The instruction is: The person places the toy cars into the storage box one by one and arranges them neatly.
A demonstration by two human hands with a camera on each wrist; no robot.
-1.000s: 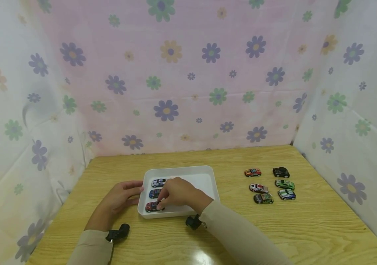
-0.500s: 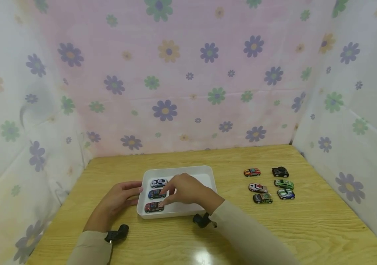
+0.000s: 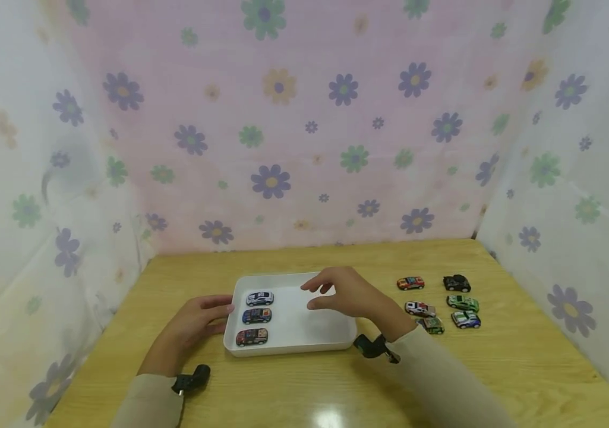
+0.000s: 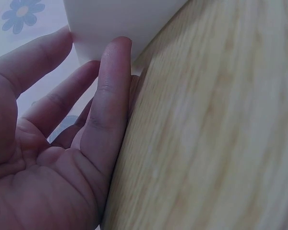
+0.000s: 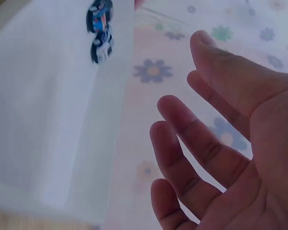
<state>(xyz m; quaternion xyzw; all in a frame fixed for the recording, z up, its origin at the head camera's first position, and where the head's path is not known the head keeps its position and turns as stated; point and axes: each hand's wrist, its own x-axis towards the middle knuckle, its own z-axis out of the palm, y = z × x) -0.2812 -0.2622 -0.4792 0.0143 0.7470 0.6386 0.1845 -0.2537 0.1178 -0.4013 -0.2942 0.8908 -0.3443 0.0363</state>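
Note:
A white tray (image 3: 290, 349) stands on the wooden table. Along its left side lie three toy cars in a column: a white toy car (image 3: 259, 298) at the back, a blue toy car (image 3: 256, 315) in the middle and a red toy car (image 3: 252, 337) in front. My left hand (image 3: 195, 324) rests at the tray's left wall, fingertips against it; the left wrist view shows the extended fingers (image 4: 113, 91) at that wall. Over the tray's right half hovers my right hand (image 3: 348, 291), holding nothing, its fingers (image 5: 170, 148) apart and loosely bent.
Several more toy cars lie right of the tray, among them an orange-red toy car (image 3: 410, 283), a black toy car (image 3: 456, 283) and a green toy car (image 3: 462, 303). My right forearm partly overlaps a dark green toy car (image 3: 432, 325). Flowered cloth (image 3: 304, 208) surrounds the table (image 3: 261, 392).
My right hand has let go of the red car and moved right, away from the three cars, with its fingers spreading. My left hand stays at the tray's wall.

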